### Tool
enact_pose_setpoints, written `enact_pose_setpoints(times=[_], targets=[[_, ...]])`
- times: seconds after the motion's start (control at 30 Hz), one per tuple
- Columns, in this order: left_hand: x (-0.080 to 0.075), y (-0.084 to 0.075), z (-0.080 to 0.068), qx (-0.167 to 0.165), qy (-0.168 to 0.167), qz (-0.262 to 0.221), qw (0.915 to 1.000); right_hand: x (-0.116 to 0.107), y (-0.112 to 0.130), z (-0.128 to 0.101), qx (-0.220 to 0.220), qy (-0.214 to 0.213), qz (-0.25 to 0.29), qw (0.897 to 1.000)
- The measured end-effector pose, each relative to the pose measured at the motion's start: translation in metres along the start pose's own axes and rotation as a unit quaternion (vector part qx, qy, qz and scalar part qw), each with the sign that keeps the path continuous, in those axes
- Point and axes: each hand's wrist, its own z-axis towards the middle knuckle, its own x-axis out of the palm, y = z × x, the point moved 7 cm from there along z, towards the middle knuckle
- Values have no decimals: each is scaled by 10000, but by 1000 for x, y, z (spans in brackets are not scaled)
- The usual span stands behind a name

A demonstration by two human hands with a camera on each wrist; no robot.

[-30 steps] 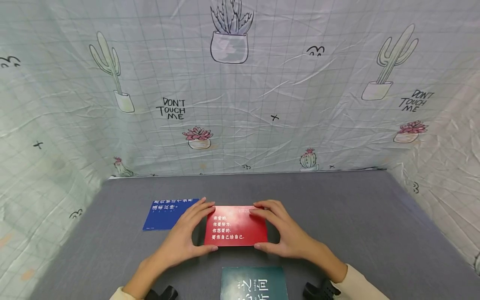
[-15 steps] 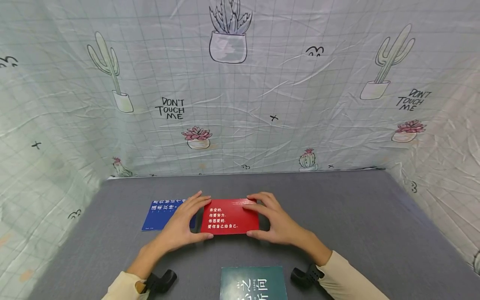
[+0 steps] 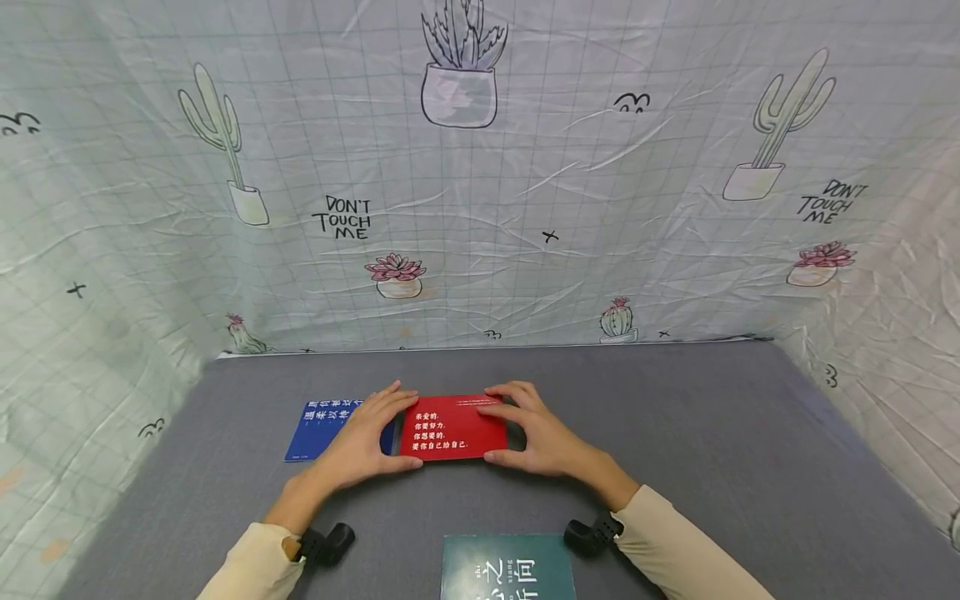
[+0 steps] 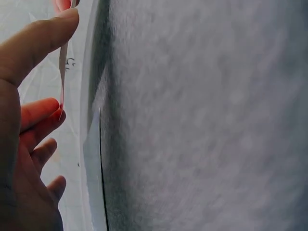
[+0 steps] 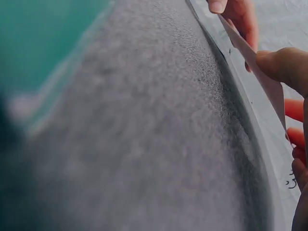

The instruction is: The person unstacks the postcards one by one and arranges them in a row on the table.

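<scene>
A red card (image 3: 450, 427) with white print is held low over the grey table (image 3: 675, 433), flat and lengthwise. My left hand (image 3: 371, 437) pinches its left end, thumb on the near edge and fingers on the far edge. My right hand (image 3: 528, 435) pinches the right end the same way. In the left wrist view the card (image 4: 61, 72) shows as a thin edge between the thumb and fingers of the left hand (image 4: 24, 144). The right wrist view shows the card (image 5: 255, 62) edge-on against the thumb of my right hand (image 5: 284, 65).
A blue card (image 3: 326, 423) lies flat just left of the red one, partly under my left hand. A teal card (image 3: 506, 568) lies at the near edge, also in the right wrist view (image 5: 43, 38). Cactus-print cloth (image 3: 480, 208) walls in the table on three sides.
Both hands have carried the red card away from me and a little left, so its left end now sits beside the blue card.
</scene>
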Motion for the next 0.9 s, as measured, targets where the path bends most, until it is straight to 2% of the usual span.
enact_pose_setpoints(times=[0.3,0.57,0.73,0.9], targets=[[4,15,4,-210,161,21,9996,12,-9,8,233,282,77,9993],[6,16,5,-239,357,133,9990,20,-15,10,351,485,39,9982],[7,17,6,-284,377,34,9989,21,-17,10,384,563,-27,9977],[7,15,7,-220,348,150,9990,21,-16,10,302,641,-184,9973]])
